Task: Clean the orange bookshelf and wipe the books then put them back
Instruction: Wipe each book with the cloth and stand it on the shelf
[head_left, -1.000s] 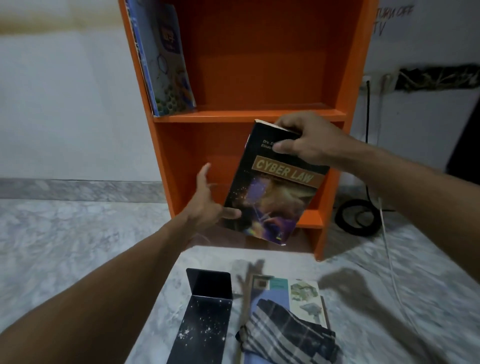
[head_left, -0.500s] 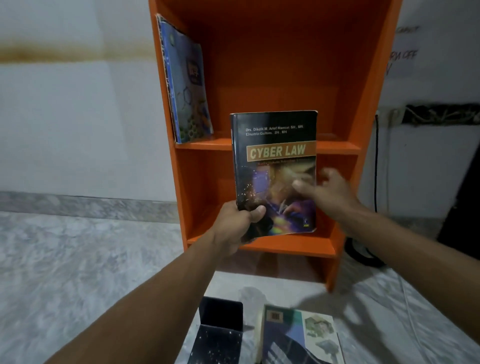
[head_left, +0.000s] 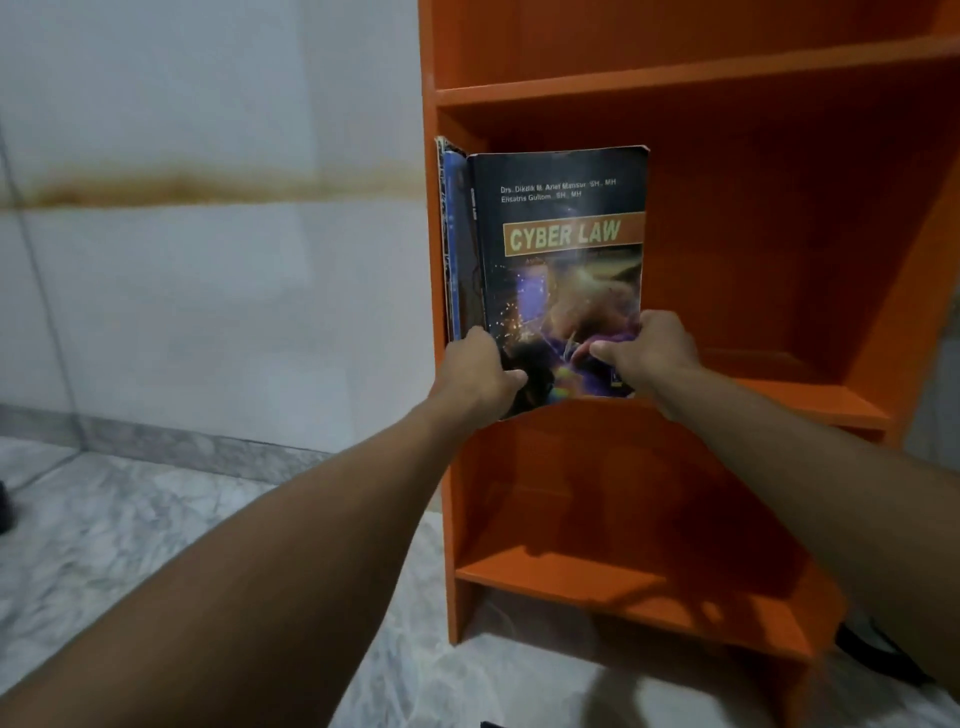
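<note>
Your left hand (head_left: 480, 371) and right hand (head_left: 652, 353) both grip the Cyber Law book (head_left: 563, 249) upright in the orange bookshelf (head_left: 779, 260), a blue book (head_left: 453, 249) just left.

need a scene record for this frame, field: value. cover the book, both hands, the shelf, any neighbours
held item: Cyber Law book, upright, front cover towards the camera
left hand: grips the book's lower left corner
right hand: grips the book's lower right corner
location: middle compartment of the orange bookshelf, at its left side
neighbour: blue book, upright between the held book and the shelf's left wall
seated on shelf board: cannot tell
compartment below: no books visible
surroundings: marble floor
</note>
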